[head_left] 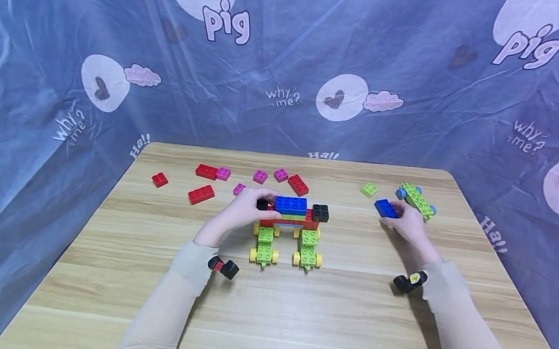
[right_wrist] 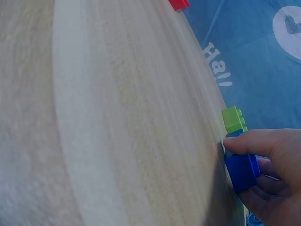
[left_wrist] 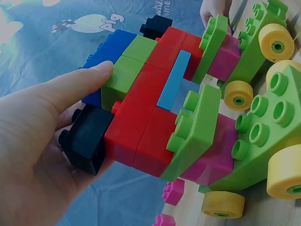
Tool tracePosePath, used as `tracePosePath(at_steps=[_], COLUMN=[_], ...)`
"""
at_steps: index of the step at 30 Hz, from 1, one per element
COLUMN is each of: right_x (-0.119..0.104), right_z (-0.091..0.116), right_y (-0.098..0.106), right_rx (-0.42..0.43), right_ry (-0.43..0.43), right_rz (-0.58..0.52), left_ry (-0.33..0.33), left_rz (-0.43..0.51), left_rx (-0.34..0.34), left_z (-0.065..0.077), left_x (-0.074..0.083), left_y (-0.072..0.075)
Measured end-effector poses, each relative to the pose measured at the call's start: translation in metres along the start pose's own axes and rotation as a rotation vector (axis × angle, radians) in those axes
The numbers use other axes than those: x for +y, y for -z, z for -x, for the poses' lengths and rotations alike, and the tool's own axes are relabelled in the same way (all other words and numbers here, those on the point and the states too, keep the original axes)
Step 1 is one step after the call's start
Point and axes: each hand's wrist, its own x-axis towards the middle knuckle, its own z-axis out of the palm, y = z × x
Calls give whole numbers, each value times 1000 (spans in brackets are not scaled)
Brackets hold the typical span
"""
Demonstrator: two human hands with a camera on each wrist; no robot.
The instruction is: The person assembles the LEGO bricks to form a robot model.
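Observation:
My left hand (head_left: 245,210) grips the upper left side of a toy-brick build, its thumb pressed on a green brick (left_wrist: 123,75). A blue brick (head_left: 291,205) tops the build, above green and red bricks (left_wrist: 136,115). Black bricks (head_left: 320,213) sit at either end. Below, magenta bricks (left_wrist: 211,153) join it to two green wheeled bases (head_left: 265,248) with yellow wheels. Over at the right, my right hand (head_left: 408,222) pinches another blue brick (right_wrist: 242,172) between thumb and fingers, low over the table. Its far fingers are partly hidden.
Beyond the right hand lie a small green brick (head_left: 369,189) and a green wheeled base (head_left: 417,200) with blue wheels. Several red bricks (head_left: 201,194) and magenta bricks (head_left: 260,176) are scattered along the table's back left. A blue printed cloth (head_left: 282,126) hangs behind the table.

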Motion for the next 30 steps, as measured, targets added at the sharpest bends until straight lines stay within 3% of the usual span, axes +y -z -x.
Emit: tracePosePath(at_steps=[12,20,30], right_x=[-2,-9,-34], right_z=[2,6,7], right_y=[-3,-4,-3], right_rx=[19,58,104], right_ry=[-36,-6,57], right_rz=[-16,-65,-124], left_ry=[-2,-1,-19], left_rz=[-14,-4,22], left_rx=[-1,2,0], left_z=[0,0,1], left_x=[0,-1,1], left_y=[0,0,0])
